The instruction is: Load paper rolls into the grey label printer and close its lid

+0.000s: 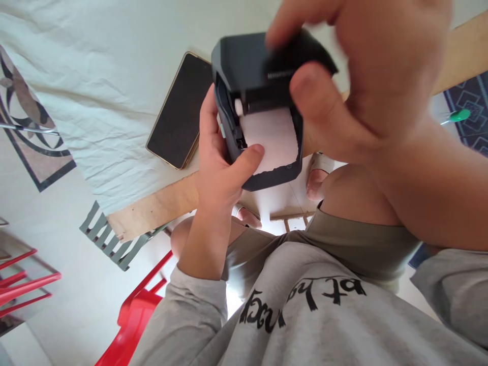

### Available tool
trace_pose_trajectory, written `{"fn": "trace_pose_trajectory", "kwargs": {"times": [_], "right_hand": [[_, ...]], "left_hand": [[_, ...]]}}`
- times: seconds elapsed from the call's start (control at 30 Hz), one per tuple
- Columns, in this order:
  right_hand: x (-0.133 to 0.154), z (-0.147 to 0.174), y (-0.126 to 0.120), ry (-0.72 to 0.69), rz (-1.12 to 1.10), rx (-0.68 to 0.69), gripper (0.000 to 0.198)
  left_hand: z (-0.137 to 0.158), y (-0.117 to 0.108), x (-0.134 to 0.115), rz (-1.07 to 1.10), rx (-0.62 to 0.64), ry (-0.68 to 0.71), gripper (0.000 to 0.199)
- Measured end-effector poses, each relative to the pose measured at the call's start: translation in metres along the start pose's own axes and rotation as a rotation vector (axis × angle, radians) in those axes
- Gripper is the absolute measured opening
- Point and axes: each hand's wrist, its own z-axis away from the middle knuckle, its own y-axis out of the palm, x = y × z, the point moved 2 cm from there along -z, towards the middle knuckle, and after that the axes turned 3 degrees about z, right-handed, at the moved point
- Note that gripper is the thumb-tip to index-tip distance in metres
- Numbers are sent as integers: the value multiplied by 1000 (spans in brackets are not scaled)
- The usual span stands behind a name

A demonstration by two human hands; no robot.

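The right hand (375,81) loomed closest, slightly blurred, its thumb and forefinger pinching the dark lid (295,58) of the printer.

Below spread the pale floor (80,221), with a patterned inlay (25,122) at far left. Over it stood the desk (163,203), covered by a wrinkled, whitish cloth (114,101) that left a strip of bare wood along the near edge. A red chair (139,310) showed at lower left, beside the person's sleeve. The grey shirt (301,284), printed with black lettering, filled the bottom, and olive shorts (358,241) covered the legs near the desk's edge. A grey-green slatted piece (109,241) jutted out beneath the desk's left corner.

The printer (240,63) was over the wooden edge, in front of the knees, with its lid raised. The left hand (221,175) grasped it by the side, fingers behind the casing and thumb over the paper. Whether its underside touched the desk could not be told.

Just left of it, the phone (179,112) lay on the cloth, dark screen up, its gold-coloured rim visible. Inside the printer sat white paper (274,134), ragged along its near end. Smallest was a white knob (238,107) beside the paper's upper left corner.
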Motion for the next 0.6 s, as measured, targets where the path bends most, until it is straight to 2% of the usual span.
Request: {"fn": "trace_pose_trajectory", "kwargs": {"times": [0.1,0.17,0.23,0.33,0.43,0.5,0.53,0.6], "right_hand": [[3,10,-2,-264,167,-47,60],[0,16,1,-329,179,-46,53],[-3,17,4,-331,172,-50,50],[-3,13,6,-276,166,-30,53],[1,9,6,-176,125,39,62],[3,8,7,-154,83,70,66],[5,8,7,-149,73,70,66],[8,9,7,-110,96,60,63]], "left_hand": [[1,5,-5,30,21,-3,72],[2,9,-11,72,-2,11,75],[2,12,-12,91,-3,10,74],[0,13,-9,68,3,-2,59],[-2,13,-14,61,-24,32,61],[1,18,-27,76,-31,23,64],[3,23,-34,83,8,-45,64],[7,29,-46,83,-28,-178,51]]}}
